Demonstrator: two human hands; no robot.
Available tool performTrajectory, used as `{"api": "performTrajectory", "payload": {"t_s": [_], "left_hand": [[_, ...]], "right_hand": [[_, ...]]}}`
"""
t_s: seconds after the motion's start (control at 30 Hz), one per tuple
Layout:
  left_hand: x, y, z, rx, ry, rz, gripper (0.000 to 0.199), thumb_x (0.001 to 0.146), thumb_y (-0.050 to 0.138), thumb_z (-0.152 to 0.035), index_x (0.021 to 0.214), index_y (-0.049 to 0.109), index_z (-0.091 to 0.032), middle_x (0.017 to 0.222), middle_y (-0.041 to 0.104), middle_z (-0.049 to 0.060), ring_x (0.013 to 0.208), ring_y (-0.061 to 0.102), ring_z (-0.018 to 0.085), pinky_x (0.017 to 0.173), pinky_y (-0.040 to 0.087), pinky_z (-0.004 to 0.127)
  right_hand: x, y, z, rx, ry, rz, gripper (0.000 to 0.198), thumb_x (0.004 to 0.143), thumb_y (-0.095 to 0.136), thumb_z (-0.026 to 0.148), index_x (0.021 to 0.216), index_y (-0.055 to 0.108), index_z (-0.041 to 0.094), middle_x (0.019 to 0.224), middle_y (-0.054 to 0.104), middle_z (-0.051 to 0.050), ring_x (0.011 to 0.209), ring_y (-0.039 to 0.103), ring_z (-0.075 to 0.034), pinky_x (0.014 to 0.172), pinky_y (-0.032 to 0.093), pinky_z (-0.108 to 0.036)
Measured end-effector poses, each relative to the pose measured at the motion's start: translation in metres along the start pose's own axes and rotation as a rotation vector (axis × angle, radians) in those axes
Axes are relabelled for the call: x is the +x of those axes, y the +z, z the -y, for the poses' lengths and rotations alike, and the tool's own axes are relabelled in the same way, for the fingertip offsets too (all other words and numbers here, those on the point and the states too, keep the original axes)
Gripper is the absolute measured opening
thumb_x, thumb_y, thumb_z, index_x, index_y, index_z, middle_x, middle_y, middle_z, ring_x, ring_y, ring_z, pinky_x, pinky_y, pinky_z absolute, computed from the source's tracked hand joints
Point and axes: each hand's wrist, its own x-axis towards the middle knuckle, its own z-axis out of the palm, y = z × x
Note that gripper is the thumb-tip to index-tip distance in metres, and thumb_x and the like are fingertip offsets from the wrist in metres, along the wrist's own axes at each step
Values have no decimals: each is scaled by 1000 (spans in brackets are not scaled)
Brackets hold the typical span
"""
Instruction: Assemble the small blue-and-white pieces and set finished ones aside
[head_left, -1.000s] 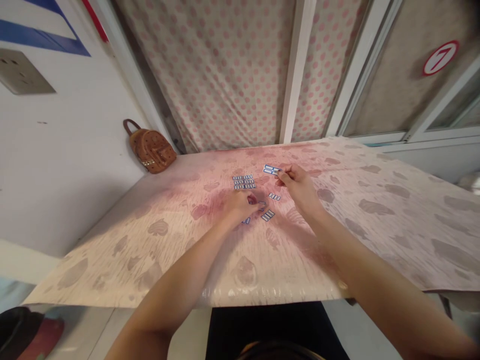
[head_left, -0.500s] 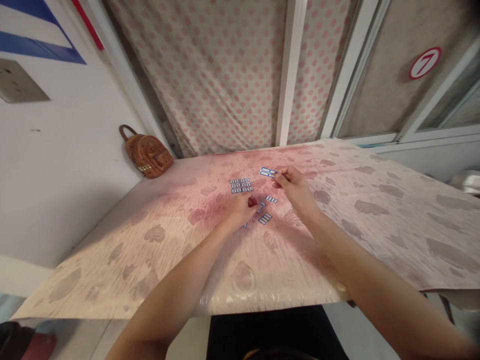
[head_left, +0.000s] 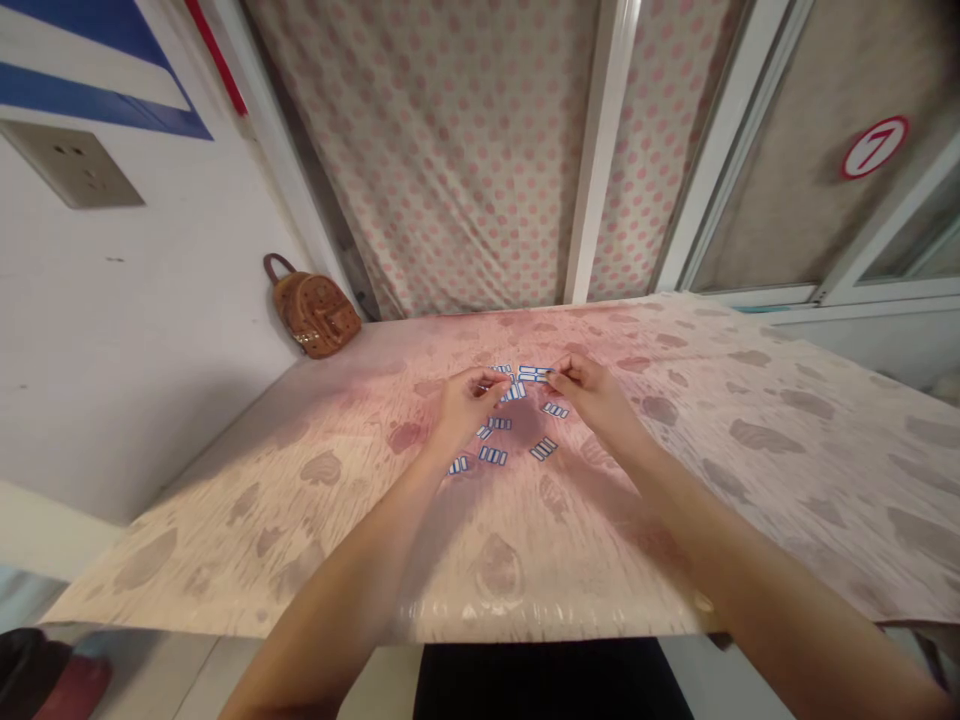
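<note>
Blue-and-white cards (head_left: 533, 374), pinched in left fingers (head_left: 498, 390) and right fingers (head_left: 562, 383) mid-frame, could slip if either grip loosens

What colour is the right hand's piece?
The piece is white with blue edging, best seen in the head view.

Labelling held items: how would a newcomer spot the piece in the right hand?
Below the polka-dot curtain lies a patterned tablecloth. Near its middle, the right hand pinches a white, blue-edged piece that juts leftward from it. Unlike the flat-lying pieces on the cloth, it is in that hand's grip.
</note>
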Motion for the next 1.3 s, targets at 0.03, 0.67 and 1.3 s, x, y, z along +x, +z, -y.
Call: {"api": "performTrajectory", "payload": {"t_s": [0.03,0.67,1.3], "left_hand": [[0,1,-1,-10,-6,3,22,72,71,-31,83,70,-13,71,64,2,54,54,9,46,43,20],[-5,1,-2,229,141,105,9,80,62,-22,82,68,-15,81,70,4,72,63,13,67,48,23],[-3,2,-7,-128,19,42,17,74,72,-26,84,68,-14,77,71,4,69,65,13,66,51,23]], "right_hand": [[0,0,-1,-20,9,-22,18,77,64,35,72,51,22,69,65,-2,66,64,-18,63,51,-31],[-3,6,-4,-90,-37,173,11,78,60,30,75,54,22,71,62,0,69,64,-17,71,51,-33],[-8,12,0,-147,-161,124,10,83,58,30,80,52,22,77,59,0,73,57,-16,69,46,-31]]}}
